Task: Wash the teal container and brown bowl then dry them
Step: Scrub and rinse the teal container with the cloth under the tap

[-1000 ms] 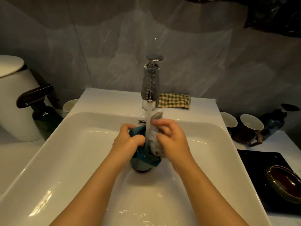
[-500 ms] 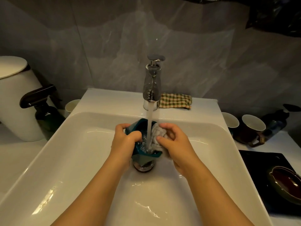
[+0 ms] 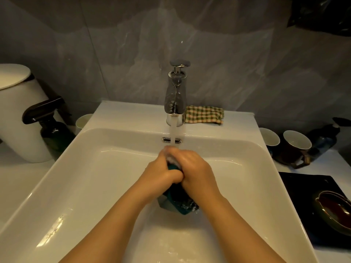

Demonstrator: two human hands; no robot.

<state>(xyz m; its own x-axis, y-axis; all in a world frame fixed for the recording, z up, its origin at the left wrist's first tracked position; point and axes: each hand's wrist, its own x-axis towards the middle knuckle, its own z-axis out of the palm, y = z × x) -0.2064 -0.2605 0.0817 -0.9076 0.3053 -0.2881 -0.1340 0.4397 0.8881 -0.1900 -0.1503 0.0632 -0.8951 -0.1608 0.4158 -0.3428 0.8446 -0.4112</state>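
teal container (image 3: 175,203) | clasped between left hand (image 3: 161,172), right hand (image 3: 195,170)

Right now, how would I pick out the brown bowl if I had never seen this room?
Start at the white sink and look right, past its rim, to the dark mat on the counter. The brown bowl sits on that mat, at the picture's right edge. Unlike the upright cups behind it, it is low, wide and glossy, with a dark reddish inside.

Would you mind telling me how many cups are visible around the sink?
3: one cup left of the sink, a white cup and a dark mug right. Others may be hidden.
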